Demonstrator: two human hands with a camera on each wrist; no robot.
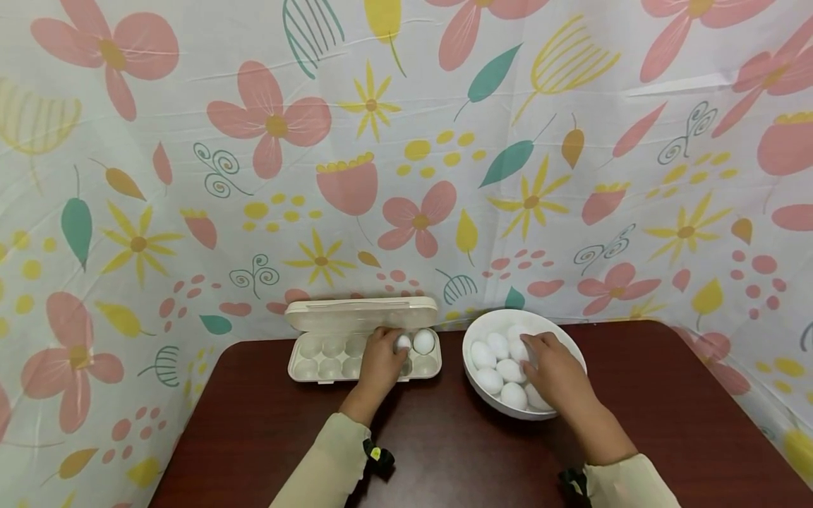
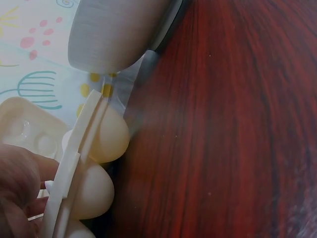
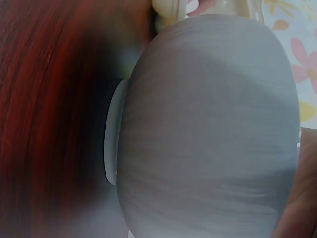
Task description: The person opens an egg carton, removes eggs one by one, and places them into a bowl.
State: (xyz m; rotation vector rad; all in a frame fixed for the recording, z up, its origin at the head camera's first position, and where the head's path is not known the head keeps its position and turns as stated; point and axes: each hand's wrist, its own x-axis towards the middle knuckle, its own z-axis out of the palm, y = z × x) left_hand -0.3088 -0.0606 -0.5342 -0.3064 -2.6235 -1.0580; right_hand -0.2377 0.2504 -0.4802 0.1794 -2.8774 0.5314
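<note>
A cream egg carton (image 1: pixel 305 369) stands on the table with its lid (image 1: pixel 362 316) raised. In its back right corner cup sits a white egg (image 1: pixel 423 342). My left hand (image 1: pixel 381 358) reaches over the carton and pinches another egg (image 1: pixel 403 343) just left of that one. To the right, a white bowl (image 1: pixel 471 377) holds several white eggs (image 1: pixel 489 381). My right hand (image 1: pixel 559 370) is inside the bowl's rim, thumb and fingers bent round an egg that they mostly hide. In the right wrist view the bowl's outer wall (image 3: pixel 208 119) covers most of that hand.
Both stand on a dark red-brown table (image 1: pixel 444 451), near its back edge. Right behind hangs a white sheet (image 1: pixel 444 268) with printed flowers and leaves. The carton's cups on the left (image 1: pixel 311 346) hold no eggs.
</note>
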